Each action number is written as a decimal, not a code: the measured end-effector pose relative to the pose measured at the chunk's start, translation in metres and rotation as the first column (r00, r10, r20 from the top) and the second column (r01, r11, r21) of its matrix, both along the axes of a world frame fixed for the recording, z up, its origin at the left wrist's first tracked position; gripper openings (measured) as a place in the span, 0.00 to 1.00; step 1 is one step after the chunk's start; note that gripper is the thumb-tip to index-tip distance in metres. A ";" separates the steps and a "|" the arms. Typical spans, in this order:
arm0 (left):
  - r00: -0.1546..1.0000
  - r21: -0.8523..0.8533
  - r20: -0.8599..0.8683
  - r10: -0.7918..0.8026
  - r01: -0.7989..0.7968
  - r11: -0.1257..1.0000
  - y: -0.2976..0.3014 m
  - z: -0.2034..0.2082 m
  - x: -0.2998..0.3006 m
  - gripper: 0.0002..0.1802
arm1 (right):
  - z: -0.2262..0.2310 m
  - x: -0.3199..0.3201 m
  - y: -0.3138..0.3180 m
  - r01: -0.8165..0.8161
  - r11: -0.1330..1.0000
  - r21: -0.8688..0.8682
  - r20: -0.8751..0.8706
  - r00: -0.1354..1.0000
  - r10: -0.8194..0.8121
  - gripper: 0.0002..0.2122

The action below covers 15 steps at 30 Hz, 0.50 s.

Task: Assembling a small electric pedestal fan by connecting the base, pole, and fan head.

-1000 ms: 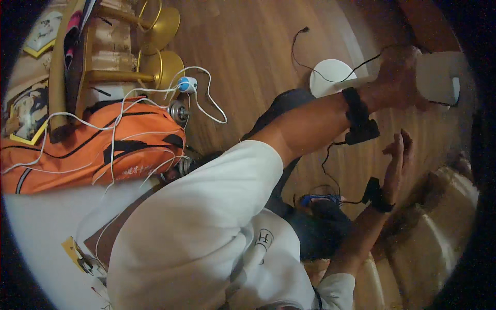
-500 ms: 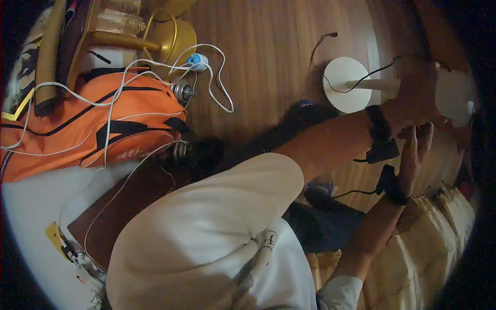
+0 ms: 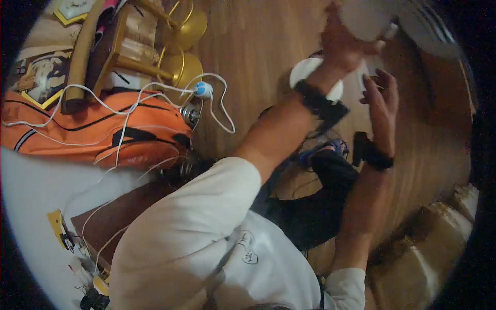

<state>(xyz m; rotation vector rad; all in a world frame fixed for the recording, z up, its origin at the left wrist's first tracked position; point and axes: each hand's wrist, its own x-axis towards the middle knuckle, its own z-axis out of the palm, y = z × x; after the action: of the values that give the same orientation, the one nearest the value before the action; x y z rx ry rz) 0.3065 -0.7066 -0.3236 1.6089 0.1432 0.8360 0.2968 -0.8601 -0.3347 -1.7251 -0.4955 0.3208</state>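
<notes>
My left hand [image 3: 342,47] reaches to the upper part of a white round-based stand, which looks like a fan. Its fingers and thumb spread round the pale rounded housing [image 3: 366,19], gripping it; the far fingers are partly hidden. Beyond the housing, a blurred ringed disc [image 3: 431,28] runs into the dark rim. The white base [image 3: 306,71] is on the wooden floor, partly covered by my left forearm. Just below the housing, my right hand [image 3: 382,95] hangs in the air, fingers loosely bent and apart, holding nothing. Black straps with small boxes circle both wrists.
An orange bag [image 3: 98,132] lies on the left, crossed by a white cord [image 3: 124,111] ending in a blue-and-white piece [image 3: 203,90]. Gold round-based stands [image 3: 188,31] are behind it. Shiny gold fabric [image 3: 429,248] fills the lower right. A sandalled foot [image 3: 330,147] is below.
The fan's upper part and my left hand have swung left and farther away. My right hand has moved up and left, its fingers now more bent. The whole view has also shifted.
</notes>
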 end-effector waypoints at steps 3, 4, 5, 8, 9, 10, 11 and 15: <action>0.999 -0.018 0.043 -0.005 0.006 1.000 0.035 0.011 -0.021 0.45 | -0.002 -0.001 0.015 0.001 1.000 0.001 -0.018 1.000 -0.001 0.23; 0.999 -0.017 0.040 -0.014 0.015 1.000 0.038 0.015 -0.018 0.45 | -0.010 0.008 0.012 0.010 1.000 0.015 0.031 0.999 -0.010 0.24; 0.999 -0.021 0.051 -0.004 0.005 1.000 0.049 0.019 -0.024 0.44 | -0.009 0.005 0.013 -0.015 1.000 -0.003 0.052 0.999 0.016 0.24; 0.995 -0.025 0.068 0.071 -0.069 0.997 0.094 0.029 -0.050 0.43 | -0.025 -0.001 0.029 -0.088 0.996 -0.008 0.152 0.984 0.088 0.26; 0.992 -0.029 0.075 0.105 -0.103 0.994 0.112 0.031 -0.061 0.43 | -0.032 -0.002 0.035 -0.103 0.994 -0.024 0.158 0.982 0.106 0.25; 0.987 -0.036 0.085 0.138 -0.135 0.990 0.127 0.030 -0.068 0.42 | -0.037 -0.002 0.036 -0.117 0.992 -0.049 0.164 0.979 0.124 0.25; 0.979 -0.031 0.085 0.186 -0.184 0.982 0.148 0.029 -0.082 0.42 | -0.041 -0.007 0.045 -0.148 0.987 -0.062 0.157 0.975 0.156 0.25; 0.934 0.076 0.121 0.335 -0.345 0.935 0.198 0.028 -0.107 0.41 | -0.020 -0.018 0.070 -0.195 0.981 -0.004 0.070 0.978 0.195 0.21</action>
<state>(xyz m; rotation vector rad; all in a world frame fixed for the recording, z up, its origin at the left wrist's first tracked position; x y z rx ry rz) 0.1991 -0.5085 -0.2952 1.6502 0.3173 1.2100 0.2790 -0.7905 -0.3542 -1.6929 -0.7191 0.4003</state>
